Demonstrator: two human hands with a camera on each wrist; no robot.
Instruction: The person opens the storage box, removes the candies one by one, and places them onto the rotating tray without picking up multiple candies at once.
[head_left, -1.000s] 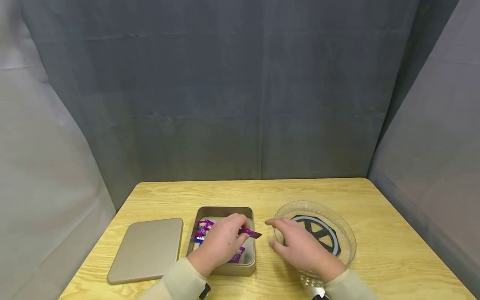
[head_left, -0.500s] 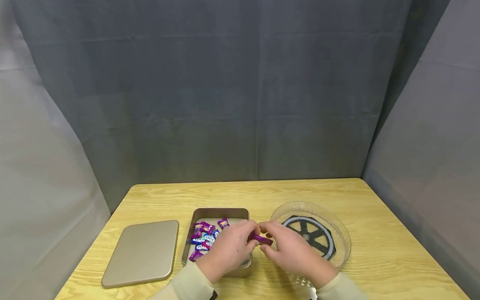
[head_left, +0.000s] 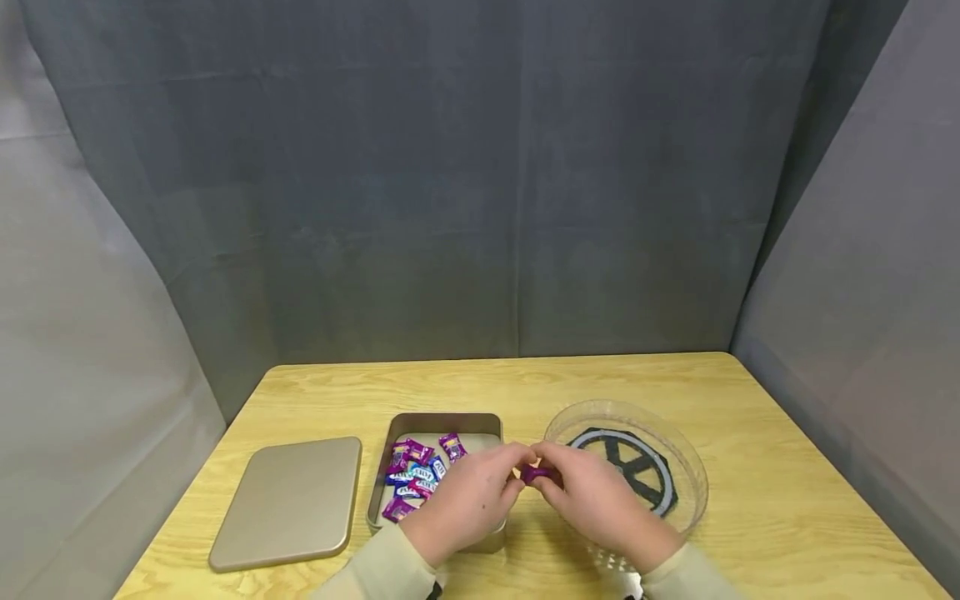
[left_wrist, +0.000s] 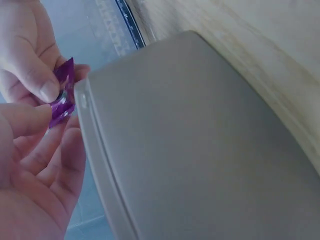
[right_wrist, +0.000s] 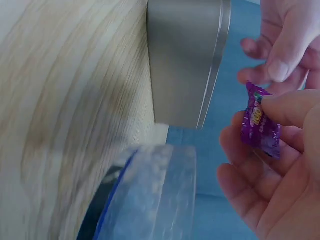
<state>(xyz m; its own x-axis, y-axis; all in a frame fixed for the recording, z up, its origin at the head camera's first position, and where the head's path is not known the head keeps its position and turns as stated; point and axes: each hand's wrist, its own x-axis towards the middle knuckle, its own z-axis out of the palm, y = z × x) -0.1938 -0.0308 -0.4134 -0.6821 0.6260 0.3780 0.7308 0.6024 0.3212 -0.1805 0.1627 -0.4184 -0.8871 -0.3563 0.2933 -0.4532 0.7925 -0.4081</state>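
Note:
Both hands meet over the gap between the tin (head_left: 491, 542) and the clear round container (head_left: 701, 492). Between them is a small candy (right_wrist: 261, 122) in a shiny purple wrapper. My right hand (head_left: 600, 496) pinches it under the thumb, other fingers curled behind. At the wrapper's opposite end, the thumb and finger of my left hand (head_left: 468, 500) grip close to its tip, as the left wrist view shows. The left forearm crosses the tin's near edge. Several purple and blue wrapped candies (head_left: 423, 475) lie in the tin.
The tin's flat lid (head_left: 288, 500) lies left of it on the wooden table (head_left: 780, 492). Inside the clear container sits a dark spoked wheel shape (head_left: 637, 467) with a pale ring. Grey cloth (head_left: 390, 208) hangs behind and at both sides.
My left hand has lifted the candy out from over the tin and rightward. My right hand has come in to meet it and now pinches the candy too.

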